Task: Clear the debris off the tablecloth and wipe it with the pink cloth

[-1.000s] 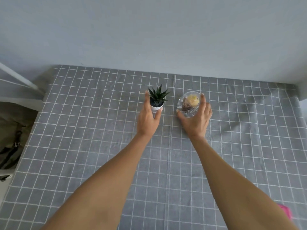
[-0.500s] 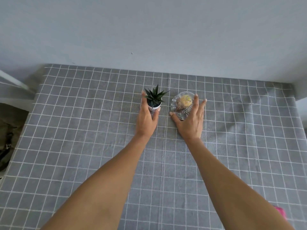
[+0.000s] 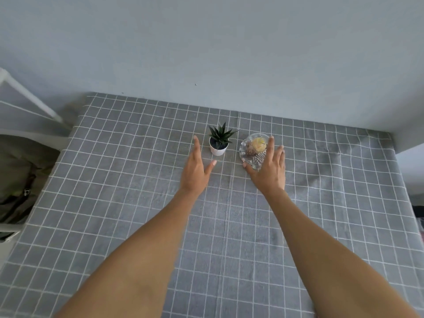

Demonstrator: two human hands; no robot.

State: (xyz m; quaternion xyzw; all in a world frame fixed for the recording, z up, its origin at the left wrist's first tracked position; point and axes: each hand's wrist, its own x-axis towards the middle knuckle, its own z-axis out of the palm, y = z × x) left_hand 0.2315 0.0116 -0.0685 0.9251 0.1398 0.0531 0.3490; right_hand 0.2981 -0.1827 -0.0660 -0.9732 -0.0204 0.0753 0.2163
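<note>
A grey checked tablecloth (image 3: 128,203) covers the table. Near its far edge stands a small white pot with a spiky green plant (image 3: 219,143). My left hand (image 3: 195,171) is just left of and in front of the pot, fingers apart, not touching it. To the right is a clear glass bowl (image 3: 252,145) with a yellowish lump and brownish bits inside. My right hand (image 3: 269,171) is on the bowl's near right side, thumb at its near rim and fingers along its right side. The pink cloth is out of view.
A pale wall (image 3: 229,53) rises right behind the table's far edge. A white rail (image 3: 29,97) and a dark olive bag (image 3: 18,180) sit off the table's left side. Dark items show past the right edge (image 3: 418,214).
Both hands slid the pot and the bowl a little farther toward the wall. My left hand has let go of the pot and opened beside it. The pink cloth has left the view.
</note>
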